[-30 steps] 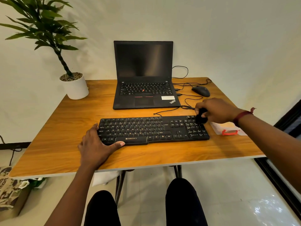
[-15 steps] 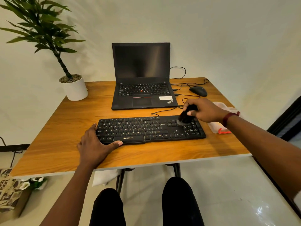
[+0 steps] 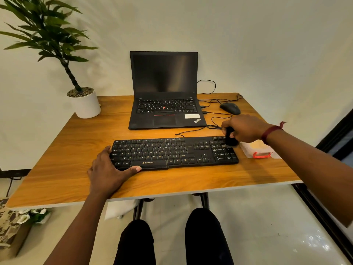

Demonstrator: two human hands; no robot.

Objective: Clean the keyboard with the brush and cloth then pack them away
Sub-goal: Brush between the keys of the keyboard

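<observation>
Fingers (image 3: 227, 126) of right hand (image 3: 246, 129) clamped round black brush (image 3: 230, 138), bristles down on number pad at right end of keyboard (image 3: 172, 152). Left hand (image 3: 107, 171) spread flat, fingers straight, against keyboard's near-left corner on table (image 3: 57, 169).

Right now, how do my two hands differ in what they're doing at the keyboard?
The left hand lies spread against the left end of the keyboard, holding nothing; the right hand grips the black brush upright on the number pad at the right end. The right wrist wears a red band; the left wrist is bare. Both are at the same keyboard.
</observation>
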